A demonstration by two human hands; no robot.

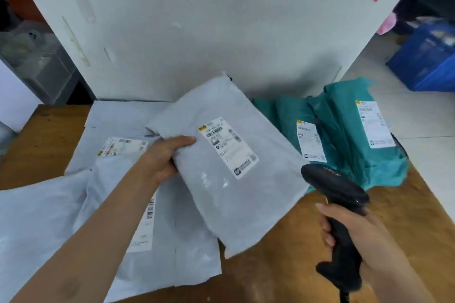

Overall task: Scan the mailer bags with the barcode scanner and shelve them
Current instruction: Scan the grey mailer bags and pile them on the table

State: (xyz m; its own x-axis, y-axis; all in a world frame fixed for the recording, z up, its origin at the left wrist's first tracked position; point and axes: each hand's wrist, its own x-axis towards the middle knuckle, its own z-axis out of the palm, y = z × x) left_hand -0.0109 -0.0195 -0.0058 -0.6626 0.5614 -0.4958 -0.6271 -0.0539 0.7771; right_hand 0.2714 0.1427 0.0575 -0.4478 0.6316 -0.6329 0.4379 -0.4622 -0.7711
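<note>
My left hand (164,157) grips the left edge of a grey mailer bag (236,194), lifted and tilted above the wooden table (290,265). Its white shipping label (229,146) faces up. My right hand (354,233) holds a black barcode scanner (337,189) by the handle, its head just right of the held bag and pointing toward it. Several other grey mailer bags (115,120) lie flat on the table under my left arm, some with labels showing. Teal mailer bags (349,135) with white labels are piled at the right.
A large white panel (221,32) stands upright behind the table. A blue crate (428,61) sits on the tiled floor at the far right. A clear plastic bin (32,56) is at the far left.
</note>
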